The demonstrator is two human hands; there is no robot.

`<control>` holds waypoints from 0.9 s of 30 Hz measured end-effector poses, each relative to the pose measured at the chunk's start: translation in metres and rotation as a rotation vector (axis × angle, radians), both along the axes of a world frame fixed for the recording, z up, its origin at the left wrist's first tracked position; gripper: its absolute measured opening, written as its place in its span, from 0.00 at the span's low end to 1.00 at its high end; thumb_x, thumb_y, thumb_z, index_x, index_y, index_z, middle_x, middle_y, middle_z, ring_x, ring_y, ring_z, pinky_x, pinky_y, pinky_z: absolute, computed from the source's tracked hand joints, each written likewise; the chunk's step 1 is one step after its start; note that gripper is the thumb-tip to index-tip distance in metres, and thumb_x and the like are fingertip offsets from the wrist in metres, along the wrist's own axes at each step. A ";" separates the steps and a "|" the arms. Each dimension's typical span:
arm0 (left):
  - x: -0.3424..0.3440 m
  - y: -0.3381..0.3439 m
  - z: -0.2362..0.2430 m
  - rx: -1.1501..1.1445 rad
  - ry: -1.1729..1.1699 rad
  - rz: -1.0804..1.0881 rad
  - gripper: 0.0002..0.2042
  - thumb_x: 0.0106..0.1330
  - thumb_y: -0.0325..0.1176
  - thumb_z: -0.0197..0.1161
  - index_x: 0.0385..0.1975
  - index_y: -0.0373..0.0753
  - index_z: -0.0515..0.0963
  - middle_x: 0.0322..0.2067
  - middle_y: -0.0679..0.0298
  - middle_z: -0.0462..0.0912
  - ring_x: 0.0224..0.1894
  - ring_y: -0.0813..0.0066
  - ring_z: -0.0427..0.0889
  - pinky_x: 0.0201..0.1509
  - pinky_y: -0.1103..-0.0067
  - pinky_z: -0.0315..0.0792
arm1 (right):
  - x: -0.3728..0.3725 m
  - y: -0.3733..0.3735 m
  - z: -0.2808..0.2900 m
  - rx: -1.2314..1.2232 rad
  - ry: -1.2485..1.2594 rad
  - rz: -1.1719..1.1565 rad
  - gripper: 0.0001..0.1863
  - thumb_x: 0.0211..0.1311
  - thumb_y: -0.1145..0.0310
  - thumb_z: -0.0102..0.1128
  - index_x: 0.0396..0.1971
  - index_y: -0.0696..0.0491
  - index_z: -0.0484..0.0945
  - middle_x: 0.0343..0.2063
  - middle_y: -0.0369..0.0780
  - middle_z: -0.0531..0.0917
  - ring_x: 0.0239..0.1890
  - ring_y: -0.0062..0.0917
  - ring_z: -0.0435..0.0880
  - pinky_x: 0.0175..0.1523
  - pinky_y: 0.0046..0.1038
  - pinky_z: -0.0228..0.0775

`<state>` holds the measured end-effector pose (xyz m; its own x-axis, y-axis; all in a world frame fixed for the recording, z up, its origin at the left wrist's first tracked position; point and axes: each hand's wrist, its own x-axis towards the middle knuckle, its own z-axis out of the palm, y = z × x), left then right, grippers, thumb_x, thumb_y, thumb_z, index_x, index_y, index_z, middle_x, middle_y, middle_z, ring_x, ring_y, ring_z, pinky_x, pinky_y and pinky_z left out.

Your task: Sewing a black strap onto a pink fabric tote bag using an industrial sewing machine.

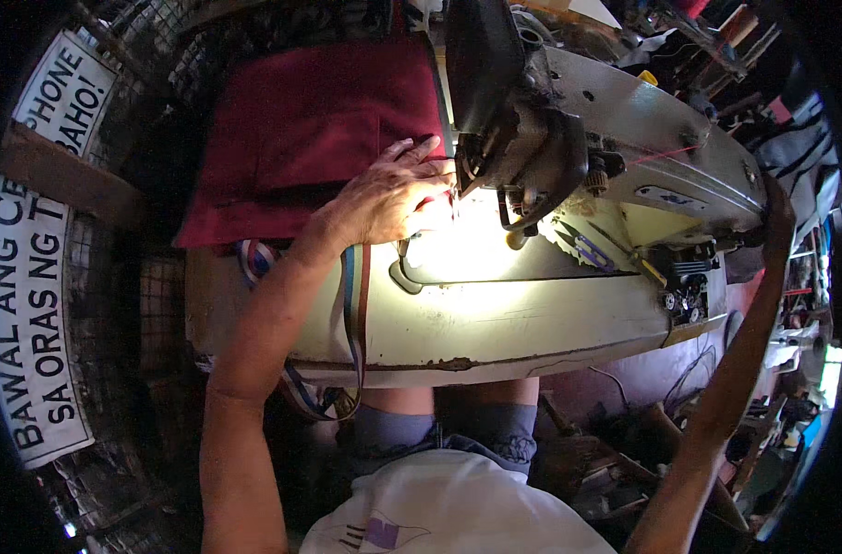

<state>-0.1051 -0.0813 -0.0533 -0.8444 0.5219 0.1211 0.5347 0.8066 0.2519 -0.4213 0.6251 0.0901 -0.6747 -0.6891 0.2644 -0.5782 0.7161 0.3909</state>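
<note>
My left hand (390, 196) lies over the right edge of a maroon fabric piece (310, 129) with dark edging. A bit of red cloth shows between its thumb and index finger, beside the needle area of a sewing machine (624, 111); the other fingers rest on the fabric. Harsh lamplight washes out the fingertips there. At the machine's far right end, my right hand (779, 210) is curled round the handwheel, which it mostly hides. Below my left wrist, a striped strap (357, 319) hangs over the table's front edge in loops.
Small snips (587, 249) with blue-grey handles lie on the machine bed, right of the needle. A bobbin winder (687, 300) sits at the right of the pale sewing table (495, 323). Red thread (661, 155) runs along the machine. Signs (33, 314) hang on wire mesh at left.
</note>
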 end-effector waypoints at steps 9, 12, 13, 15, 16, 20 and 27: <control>0.053 0.019 0.003 -0.053 0.054 0.172 0.24 0.71 0.42 0.54 0.65 0.40 0.70 0.70 0.54 0.63 0.75 0.43 0.53 0.78 0.48 0.46 | 0.059 -0.067 -0.033 -0.975 0.015 -0.171 0.21 0.76 0.64 0.48 0.63 0.57 0.73 0.57 0.45 0.80 0.57 0.31 0.79 0.64 0.32 0.68; 0.085 0.024 0.012 -0.053 0.037 0.233 0.23 0.71 0.39 0.53 0.65 0.40 0.71 0.72 0.56 0.60 0.75 0.40 0.51 0.77 0.46 0.46 | 0.075 -0.096 -0.050 -0.897 0.099 -0.214 0.20 0.74 0.65 0.51 0.61 0.56 0.74 0.55 0.45 0.81 0.57 0.32 0.79 0.63 0.33 0.68; 0.093 0.024 0.014 -0.039 -0.011 0.259 0.23 0.70 0.34 0.54 0.65 0.41 0.70 0.73 0.56 0.57 0.76 0.40 0.47 0.78 0.45 0.42 | 0.084 -0.103 -0.057 -0.871 0.113 -0.231 0.20 0.73 0.65 0.51 0.61 0.56 0.75 0.55 0.45 0.81 0.56 0.32 0.80 0.63 0.33 0.68; 0.100 0.025 0.014 -0.044 0.003 0.261 0.22 0.70 0.35 0.54 0.64 0.41 0.72 0.72 0.55 0.59 0.75 0.38 0.49 0.77 0.44 0.43 | 0.103 -0.115 -0.072 -0.834 0.131 -0.258 0.20 0.72 0.66 0.53 0.60 0.55 0.75 0.54 0.45 0.81 0.56 0.33 0.80 0.63 0.34 0.69; 0.102 0.026 0.014 -0.050 0.023 0.271 0.21 0.71 0.36 0.54 0.62 0.40 0.74 0.71 0.54 0.60 0.74 0.36 0.51 0.76 0.43 0.45 | 0.111 -0.119 -0.079 -0.809 0.141 -0.268 0.19 0.71 0.66 0.54 0.59 0.55 0.76 0.53 0.45 0.81 0.56 0.33 0.80 0.62 0.34 0.69; 0.115 0.040 0.016 -0.042 0.056 0.285 0.21 0.70 0.36 0.54 0.62 0.40 0.74 0.71 0.53 0.61 0.74 0.35 0.51 0.76 0.43 0.45 | 0.136 -0.130 -0.099 -0.808 0.221 -0.269 0.19 0.69 0.68 0.58 0.57 0.54 0.77 0.51 0.44 0.82 0.54 0.35 0.80 0.61 0.36 0.70; 0.114 0.065 0.023 0.004 0.024 0.456 0.18 0.67 0.31 0.59 0.57 0.40 0.78 0.68 0.51 0.66 0.73 0.39 0.56 0.74 0.45 0.49 | 0.239 -0.214 -0.095 -0.642 0.246 -0.088 0.18 0.64 0.70 0.65 0.54 0.53 0.79 0.48 0.44 0.83 0.52 0.37 0.81 0.60 0.39 0.71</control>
